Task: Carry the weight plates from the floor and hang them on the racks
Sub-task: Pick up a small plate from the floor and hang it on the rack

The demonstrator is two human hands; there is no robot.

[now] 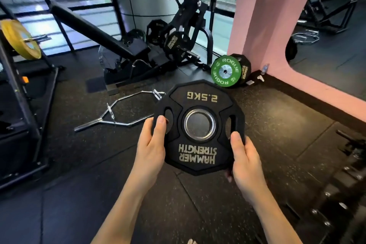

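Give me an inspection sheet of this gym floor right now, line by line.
Surface: black rubber floor, speckled.
Job's things: black 2.5 kg plate held up; green plate and a black plate lean at the pink wall.
Clutter: chrome bar on the floor.
Grippers: left hand and right hand grip the 2.5 kg plate's edges.
Cables: nothing seen.
Surroundings: yellow plate on a rack; mirror.

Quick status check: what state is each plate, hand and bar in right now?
2.5 kg plate: off the floor, held in both hands.
Left hand: grips its left edge.
Right hand: grips its lower right edge.
Green plate: on the floor, leaning by the pink wall.
Chrome bar: lying on the floor.
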